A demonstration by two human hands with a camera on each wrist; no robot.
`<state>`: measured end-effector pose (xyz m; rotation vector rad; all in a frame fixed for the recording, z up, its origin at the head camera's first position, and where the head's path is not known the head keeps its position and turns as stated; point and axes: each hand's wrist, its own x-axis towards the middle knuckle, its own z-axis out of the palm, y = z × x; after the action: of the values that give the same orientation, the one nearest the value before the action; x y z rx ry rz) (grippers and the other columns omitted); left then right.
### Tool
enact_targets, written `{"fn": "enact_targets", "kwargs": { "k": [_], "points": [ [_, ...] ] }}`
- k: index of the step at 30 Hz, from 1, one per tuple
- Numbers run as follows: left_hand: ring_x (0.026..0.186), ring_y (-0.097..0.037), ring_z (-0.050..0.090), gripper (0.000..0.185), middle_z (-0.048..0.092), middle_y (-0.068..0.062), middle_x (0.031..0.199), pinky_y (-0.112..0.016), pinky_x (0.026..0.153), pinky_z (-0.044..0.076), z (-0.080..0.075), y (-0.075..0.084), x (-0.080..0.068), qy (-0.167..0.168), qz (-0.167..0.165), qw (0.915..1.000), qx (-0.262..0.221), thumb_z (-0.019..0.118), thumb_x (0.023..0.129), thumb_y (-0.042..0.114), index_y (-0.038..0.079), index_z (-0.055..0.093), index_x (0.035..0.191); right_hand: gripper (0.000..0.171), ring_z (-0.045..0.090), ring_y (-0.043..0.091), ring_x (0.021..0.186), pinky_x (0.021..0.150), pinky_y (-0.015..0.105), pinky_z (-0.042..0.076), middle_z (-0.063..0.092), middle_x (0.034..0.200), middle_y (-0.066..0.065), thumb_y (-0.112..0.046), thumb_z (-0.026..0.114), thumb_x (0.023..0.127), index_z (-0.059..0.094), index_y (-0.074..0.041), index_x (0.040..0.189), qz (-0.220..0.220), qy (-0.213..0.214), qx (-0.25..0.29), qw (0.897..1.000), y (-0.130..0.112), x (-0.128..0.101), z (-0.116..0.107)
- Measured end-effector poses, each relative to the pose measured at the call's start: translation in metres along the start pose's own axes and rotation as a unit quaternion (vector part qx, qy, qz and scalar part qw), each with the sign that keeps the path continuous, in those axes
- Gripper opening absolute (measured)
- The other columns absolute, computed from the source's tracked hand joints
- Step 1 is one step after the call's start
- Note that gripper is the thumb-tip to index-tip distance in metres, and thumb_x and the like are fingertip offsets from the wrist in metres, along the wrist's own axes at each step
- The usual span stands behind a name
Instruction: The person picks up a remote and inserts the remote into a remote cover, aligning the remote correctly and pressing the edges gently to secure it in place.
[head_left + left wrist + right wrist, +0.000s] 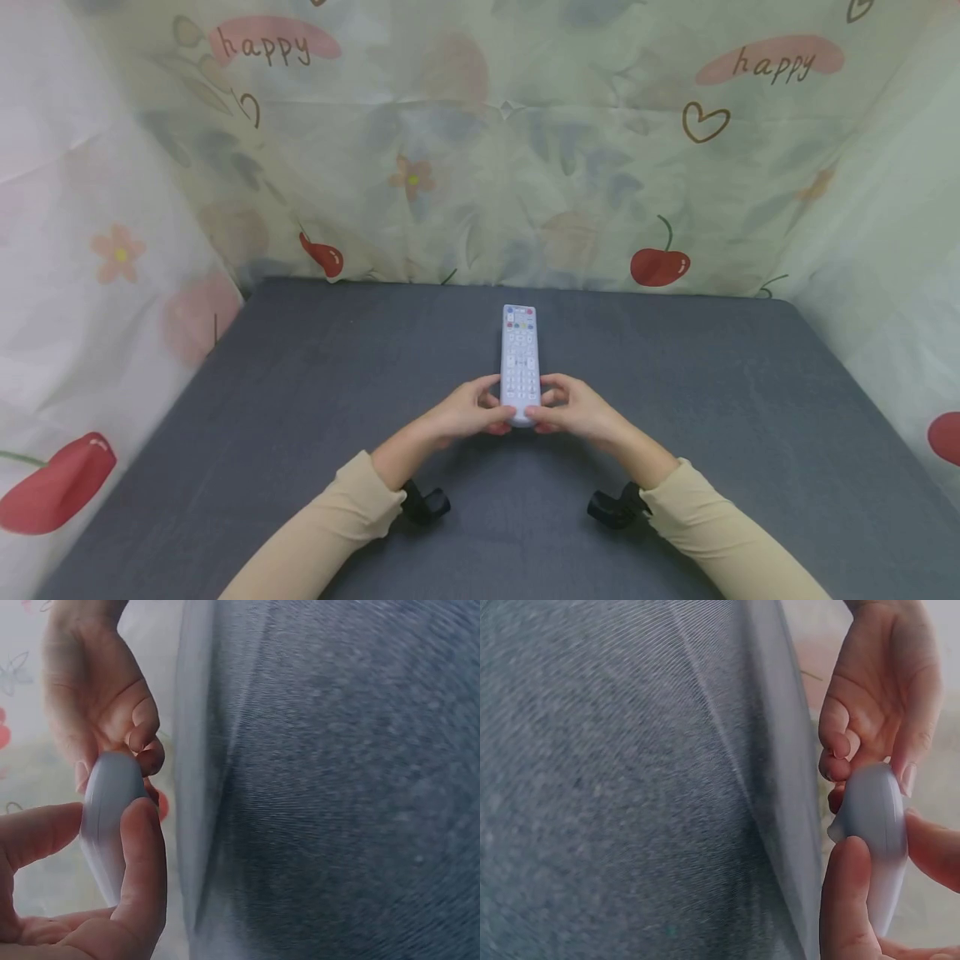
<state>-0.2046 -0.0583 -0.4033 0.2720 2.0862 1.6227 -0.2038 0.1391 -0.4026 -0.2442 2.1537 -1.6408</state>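
Observation:
A white remote control (521,358) with small coloured buttons near its far end is held lengthwise over the middle of the table. My left hand (474,408) grips its near end from the left, thumb on the button face. From the right, my right hand (573,408) grips the same end in a mirrored way. In the left wrist view the rounded end of the remote control (112,799) sits between thumb and fingers. The right wrist view shows that end of the remote control (877,817) raised off the table, its underside partly covered by fingers.
A dark grey cloth covers the table (360,358). Behind it hangs a printed curtain (510,183) with cherries, hearts and flowers, and similar cloth hangs at both sides. Black wrist mounts (426,505) are strapped below both rolled sleeves.

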Motion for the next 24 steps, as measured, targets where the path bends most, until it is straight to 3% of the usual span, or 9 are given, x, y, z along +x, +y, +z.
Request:
{"fn": "enact_targets", "kwargs": {
  "k": [15,24],
  "points": [
    [0.071,-0.01,0.065,0.062,0.062,-0.013,0.092,-0.028,0.074,0.056,0.004,-0.015,0.006,-0.009,-0.042,0.999,-0.013,0.059,0.09,0.006,-0.005,0.028,0.142,0.055,0.062,0.008,0.07,0.071,0.028,0.056,0.059,0.086,0.007,-0.004,0.064,0.086,0.034,0.017,0.127,0.022,-0.016,-0.021,0.999,0.012,0.004,0.0],
    [0.068,-0.009,0.063,0.061,0.064,-0.017,0.09,-0.028,0.072,0.057,0.006,-0.021,0.007,-0.011,-0.025,0.9996,-0.007,0.06,0.088,0.003,-0.008,0.03,0.14,0.057,0.061,0.01,0.071,0.07,0.031,0.057,0.057,0.091,0.012,-0.006,0.067,0.084,0.038,0.016,0.128,0.038,-0.003,-0.058,0.998,0.014,0.005,0.002]
  ]
}}
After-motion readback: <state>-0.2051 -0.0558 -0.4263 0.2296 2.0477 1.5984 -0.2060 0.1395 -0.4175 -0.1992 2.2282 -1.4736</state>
